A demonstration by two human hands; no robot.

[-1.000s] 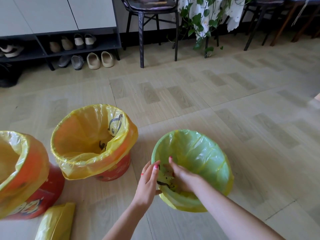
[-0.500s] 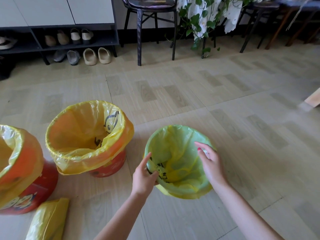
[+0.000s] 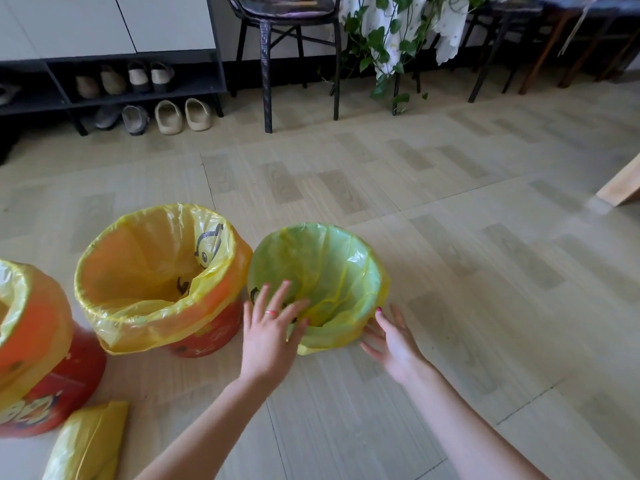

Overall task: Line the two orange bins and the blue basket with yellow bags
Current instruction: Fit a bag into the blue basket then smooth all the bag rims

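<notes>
The blue basket [image 3: 332,271] stands on the floor at centre, a yellow bag folded over its rim so it looks green. My left hand [image 3: 270,327] lies with straight, spread fingers over the basket's near left rim. My right hand [image 3: 391,337] is at the basket's near right side, fingers straight and touching the bag's overhang. Two orange bins stand to the left, one beside the basket [image 3: 162,282] and one at the frame's left edge [image 3: 38,351], each with a yellow bag draped over its rim.
A folded pack of yellow bags [image 3: 86,445] lies on the floor at lower left. A shoe rack [image 3: 114,84], a black chair [image 3: 284,46] and a trailing plant [image 3: 391,46] line the far wall. A wooden furniture corner [image 3: 620,188] juts in at right.
My right hand came out of the basket and dropped to its outer right side. My left hand opened flat over the near rim. The basket now stands closer to the middle orange bin.
</notes>
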